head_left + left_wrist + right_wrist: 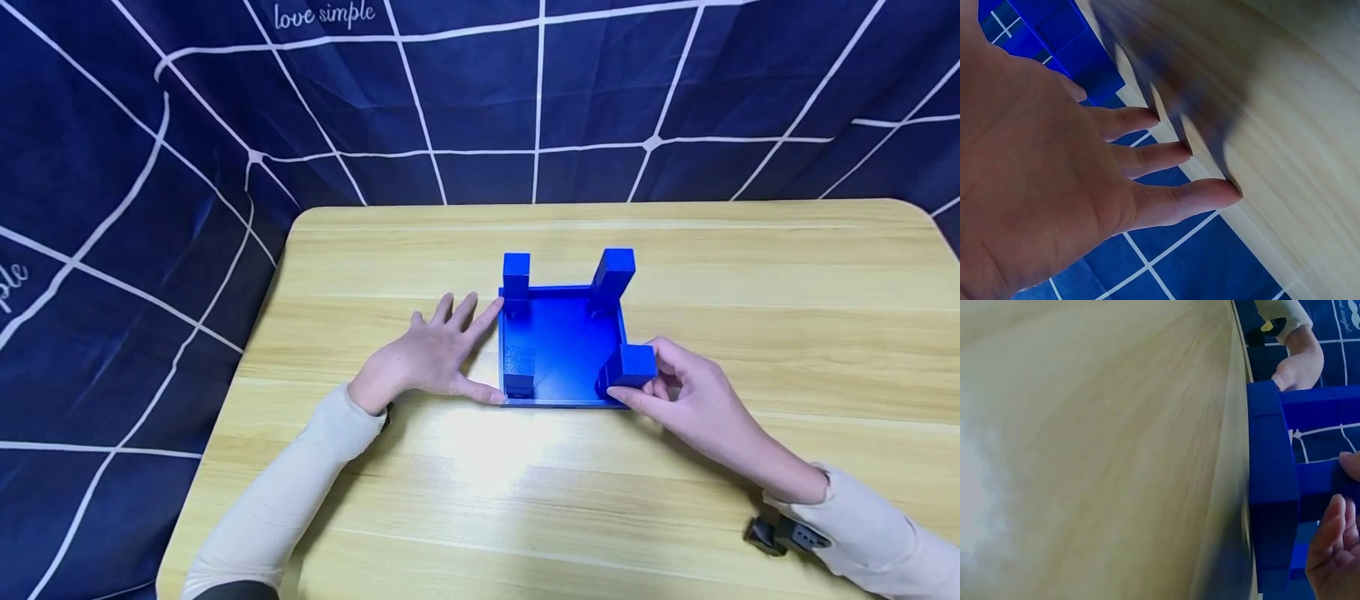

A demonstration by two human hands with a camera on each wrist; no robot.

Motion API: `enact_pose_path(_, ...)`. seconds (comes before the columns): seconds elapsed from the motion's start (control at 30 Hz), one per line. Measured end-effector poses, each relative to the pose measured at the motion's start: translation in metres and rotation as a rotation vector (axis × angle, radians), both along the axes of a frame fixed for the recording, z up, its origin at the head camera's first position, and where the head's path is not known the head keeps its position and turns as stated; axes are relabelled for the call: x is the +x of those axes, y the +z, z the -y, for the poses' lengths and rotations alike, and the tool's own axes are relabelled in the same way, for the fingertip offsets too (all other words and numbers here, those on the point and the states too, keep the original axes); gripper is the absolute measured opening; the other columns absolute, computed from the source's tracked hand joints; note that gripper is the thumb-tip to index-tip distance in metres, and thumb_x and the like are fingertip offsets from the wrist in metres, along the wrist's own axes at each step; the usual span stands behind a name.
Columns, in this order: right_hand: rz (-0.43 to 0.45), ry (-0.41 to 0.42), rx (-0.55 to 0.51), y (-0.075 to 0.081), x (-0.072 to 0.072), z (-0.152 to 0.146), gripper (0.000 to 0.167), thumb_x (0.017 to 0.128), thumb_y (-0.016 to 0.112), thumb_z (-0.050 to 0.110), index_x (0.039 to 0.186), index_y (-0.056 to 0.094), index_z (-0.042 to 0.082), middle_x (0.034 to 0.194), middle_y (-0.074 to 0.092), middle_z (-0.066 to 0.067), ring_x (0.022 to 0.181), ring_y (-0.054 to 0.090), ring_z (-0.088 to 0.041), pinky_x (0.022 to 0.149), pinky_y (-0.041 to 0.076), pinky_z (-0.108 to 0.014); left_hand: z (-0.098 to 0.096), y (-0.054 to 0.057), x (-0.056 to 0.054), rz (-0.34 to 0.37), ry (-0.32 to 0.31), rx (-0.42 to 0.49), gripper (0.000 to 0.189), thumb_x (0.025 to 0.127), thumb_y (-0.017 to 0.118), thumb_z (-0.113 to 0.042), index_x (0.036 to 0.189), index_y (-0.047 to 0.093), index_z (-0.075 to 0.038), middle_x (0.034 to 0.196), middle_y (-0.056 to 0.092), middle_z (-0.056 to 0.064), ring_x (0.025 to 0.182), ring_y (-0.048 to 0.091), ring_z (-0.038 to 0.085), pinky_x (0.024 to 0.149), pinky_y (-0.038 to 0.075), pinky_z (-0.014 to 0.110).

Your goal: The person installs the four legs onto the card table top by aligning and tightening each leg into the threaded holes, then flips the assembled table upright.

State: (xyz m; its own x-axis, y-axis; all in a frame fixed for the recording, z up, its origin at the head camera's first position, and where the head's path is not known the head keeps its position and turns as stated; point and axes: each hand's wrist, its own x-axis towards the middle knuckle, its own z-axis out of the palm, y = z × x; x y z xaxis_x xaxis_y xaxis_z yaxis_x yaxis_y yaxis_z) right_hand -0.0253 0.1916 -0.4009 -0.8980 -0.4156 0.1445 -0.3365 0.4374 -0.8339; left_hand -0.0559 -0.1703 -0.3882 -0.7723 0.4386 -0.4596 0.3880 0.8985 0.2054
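Observation:
A blue square piece like a small upturned table [566,342] lies on the wooden tabletop, with a raised rim and a post standing at each corner. My left hand [435,354] is spread flat beside its left side, thumb and index fingertips at the rim. In the left wrist view, fingertips [1229,190] touch the wood, with part of the blue piece [1075,47] beyond. My right hand [693,400] pinches the near right post [636,365] between thumb and fingers. The right wrist view shows that hand [1335,544] around the post, beside the base [1272,487].
The pale wooden table [420,500] has rounded far corners. Dark blue cloth [480,100] with white lines hangs behind it and along the left side. A small black device [783,533] is at the right wrist.

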Motion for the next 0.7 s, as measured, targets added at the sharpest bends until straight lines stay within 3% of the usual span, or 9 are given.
enact_pose_path(0.2, -0.051, -0.027, 0.058, 0.0035, 0.0026, 0.0006, 0.052, 0.084, 0.097, 0.008, 0.083, 0.045, 0.012, 0.063, 0.054, 0.008, 0.053, 0.050, -0.011, 0.051, 0.037, -0.024, -0.0012, 0.0003, -0.0001, 0.003, -0.001, -0.006, 0.136, 0.084, 0.061, -0.094, 0.173, -0.019, -0.030, 0.182, -0.001, 0.019, 0.162, 0.006, 0.056, 0.114, 0.024, 0.084)
enact_pose_path(0.7, -0.006, -0.003, 0.046, 0.0037, 0.0019, -0.0016, 0.043, 0.088, 0.094, 0.010, 0.088, 0.051, 0.012, 0.065, 0.058, 0.008, 0.055, 0.052, -0.011, 0.052, 0.038, -0.026, -0.0025, 0.0031, -0.0006, 0.006, 0.000, -0.007, 0.136, 0.083, 0.061, -0.094, 0.174, -0.018, -0.030, 0.182, 0.000, 0.019, 0.162, 0.005, 0.056, 0.114, 0.024, 0.084)
